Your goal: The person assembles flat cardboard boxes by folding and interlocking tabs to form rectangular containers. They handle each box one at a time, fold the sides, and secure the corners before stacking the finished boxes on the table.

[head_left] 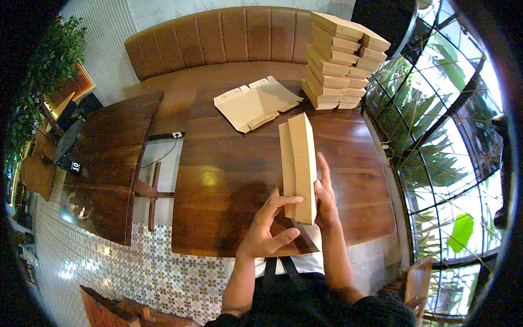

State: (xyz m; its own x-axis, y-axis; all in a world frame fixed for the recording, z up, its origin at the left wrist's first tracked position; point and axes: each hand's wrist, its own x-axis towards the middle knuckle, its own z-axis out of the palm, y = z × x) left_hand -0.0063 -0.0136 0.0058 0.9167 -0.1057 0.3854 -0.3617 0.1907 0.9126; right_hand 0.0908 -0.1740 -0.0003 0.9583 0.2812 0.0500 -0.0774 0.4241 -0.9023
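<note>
I hold a long, narrow folded cardboard box (301, 163) upright on its long edge over the dark wooden table (229, 180). My left hand (268, 229) grips its near end, thumb and fingers on the left face. My right hand (325, 196) lies flat against its right side, fingers stretched along the cardboard. Farther back on the table lie flat unfolded cardboard blanks (255, 103). A tall stack of folded cardboard boxes (340, 62) stands at the back right corner.
A brown leather bench (218, 41) runs behind the table. A second wooden table (111, 158) stands to the left over a patterned tile floor (163, 278). A glass wall with green plants (436, 141) closes the right side.
</note>
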